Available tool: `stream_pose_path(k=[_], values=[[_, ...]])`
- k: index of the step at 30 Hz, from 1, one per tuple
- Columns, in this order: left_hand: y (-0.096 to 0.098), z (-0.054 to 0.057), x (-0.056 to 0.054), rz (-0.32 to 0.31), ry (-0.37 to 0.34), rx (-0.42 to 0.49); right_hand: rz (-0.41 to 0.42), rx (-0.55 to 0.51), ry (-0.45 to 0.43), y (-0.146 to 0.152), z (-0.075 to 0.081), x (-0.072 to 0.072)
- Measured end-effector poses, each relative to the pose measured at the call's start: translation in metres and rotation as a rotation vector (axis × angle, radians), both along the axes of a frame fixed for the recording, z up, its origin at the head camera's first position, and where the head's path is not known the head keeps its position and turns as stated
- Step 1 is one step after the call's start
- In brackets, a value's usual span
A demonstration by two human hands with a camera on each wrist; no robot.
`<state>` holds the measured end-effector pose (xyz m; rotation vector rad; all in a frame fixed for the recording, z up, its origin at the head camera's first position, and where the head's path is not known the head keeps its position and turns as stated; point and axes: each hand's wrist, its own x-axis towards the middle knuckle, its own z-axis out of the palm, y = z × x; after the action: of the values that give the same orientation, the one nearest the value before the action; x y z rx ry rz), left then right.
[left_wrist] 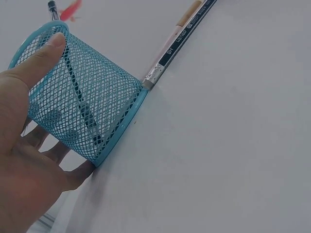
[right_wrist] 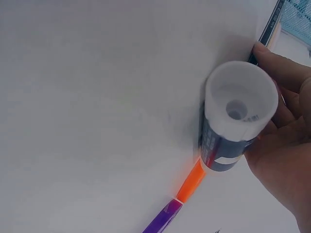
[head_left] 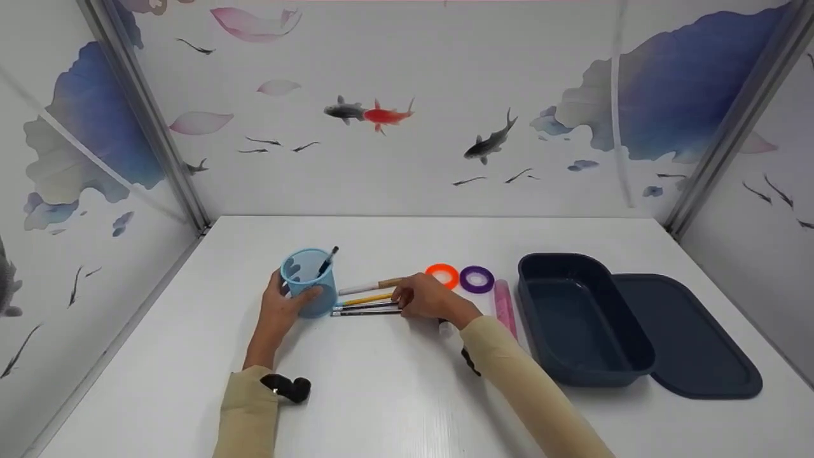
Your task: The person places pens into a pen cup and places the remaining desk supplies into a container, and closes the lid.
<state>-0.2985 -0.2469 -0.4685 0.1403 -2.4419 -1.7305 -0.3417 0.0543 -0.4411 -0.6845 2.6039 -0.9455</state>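
"Head view first: how far along?"

"Seemingly early: just one black pen [head_left: 328,261] inside the blue mesh cup [head_left: 316,302], gripped by the left hand [head_left: 280,310]. Outside, between the hands: a white-and-tan stick [head_left: 360,290], a yellow pencil [head_left: 365,299], a far black pencil [head_left: 369,306] and a near black pencil [head_left: 369,313]."

"And the right hand [head_left: 427,297]?"

"Curled, apparently pinching the near black pencil. Just beyond the hand, an orange ring [head_left: 454,278] and a purple ring [head_left: 464,280]; to its right, a pink tube [head_left: 503,305], then a navy container [head_left: 575,331] beside a navy lid [head_left: 690,340]."

"Left wrist view?"

"Thumb against the mesh near the rim, fingers round the other side. Through the mesh, the pen; by the base, an eraser end."

"Right wrist view?"

"Thumb tip against a black pencil, fingers curled behind; just beside the hand, a glue stick [right_wrist: 226,138], also outside the cup."
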Motion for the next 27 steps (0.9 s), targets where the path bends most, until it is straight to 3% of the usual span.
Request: stream_pose_path(k=[13, 18, 27], values=[[-0.002, 0.0, 0.003, 0.003, -0.003, 0.017, 0.08, -0.011, 0.016, -0.005, 0.013, 0.006], [-0.003, 0.0, 0.003, -0.001, -0.009, 0.031, 0.072, -0.118, 0.006, -0.004, 0.02, 0.009], [0.001, 0.001, 0.003, -0.003, -0.003, 0.032, -0.033, -0.364, 0.002, 0.003, 0.023, 0.008]])
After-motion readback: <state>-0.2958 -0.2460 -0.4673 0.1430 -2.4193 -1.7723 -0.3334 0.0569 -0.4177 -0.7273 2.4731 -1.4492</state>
